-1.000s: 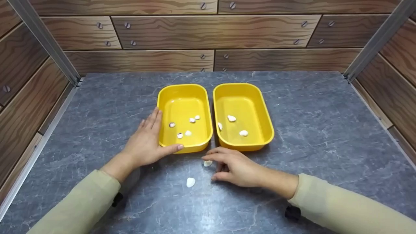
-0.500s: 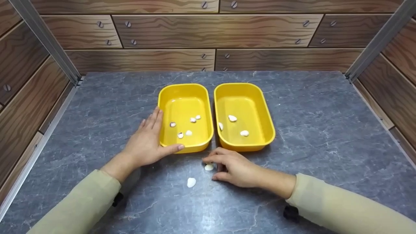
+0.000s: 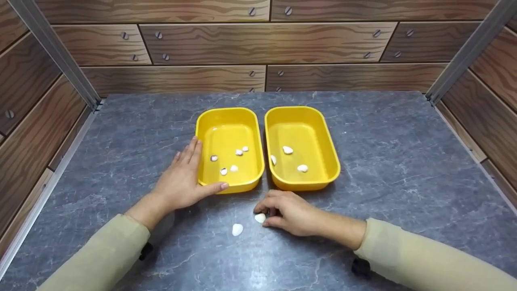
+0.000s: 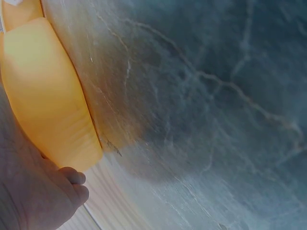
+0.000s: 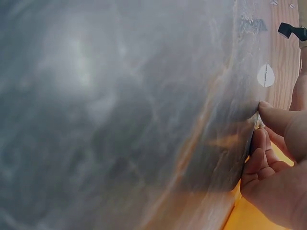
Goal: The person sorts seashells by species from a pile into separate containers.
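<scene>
Two yellow plastic trays stand side by side. The left tray holds several small seashells, some with dark purple marks. In the right tray lie three white seashells. My left hand rests along the left tray's outer side, fingers extended and thumb over its front rim. My right hand, in front of the trays, has thumb and curled fingers around a white seashell at the tabletop. The right wrist view shows that shell small between the fingertips. Another white seashell lies just left of it.
The grey marbled tabletop reaches to wood-patterned panels at the back and sides. Metal corner posts rise at the back left and back right.
The seashell by my right hand has slid toward me, and the thumb and fingers have closed around it. My left hand stays at the left tray. The head view has tilted slightly.
</scene>
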The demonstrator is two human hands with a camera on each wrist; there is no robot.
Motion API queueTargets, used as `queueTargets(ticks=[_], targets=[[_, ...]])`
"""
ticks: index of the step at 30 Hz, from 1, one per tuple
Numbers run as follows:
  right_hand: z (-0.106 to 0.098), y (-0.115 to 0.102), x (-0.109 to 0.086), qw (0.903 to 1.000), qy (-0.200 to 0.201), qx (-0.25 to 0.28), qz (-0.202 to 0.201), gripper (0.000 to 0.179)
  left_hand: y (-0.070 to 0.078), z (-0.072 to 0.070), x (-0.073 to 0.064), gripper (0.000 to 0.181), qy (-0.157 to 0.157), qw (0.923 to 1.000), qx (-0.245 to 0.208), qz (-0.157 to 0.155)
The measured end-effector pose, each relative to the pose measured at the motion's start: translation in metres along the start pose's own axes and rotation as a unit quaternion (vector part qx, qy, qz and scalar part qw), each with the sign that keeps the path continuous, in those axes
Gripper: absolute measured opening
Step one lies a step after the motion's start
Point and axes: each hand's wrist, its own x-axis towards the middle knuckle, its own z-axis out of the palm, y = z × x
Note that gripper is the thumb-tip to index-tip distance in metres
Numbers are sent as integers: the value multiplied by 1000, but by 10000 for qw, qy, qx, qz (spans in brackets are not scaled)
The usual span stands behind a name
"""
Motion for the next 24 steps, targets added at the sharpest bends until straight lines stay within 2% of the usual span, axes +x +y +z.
queueTargets(ticks=[9,24], targets=[[1,0,-1,9998,112,-4,-157,16,0,0,0,130,4,10000,-27,-23],[-2,-1,1,9993,-41,93,-366,17,0,0,0,130,16,10000,-4,-27]])
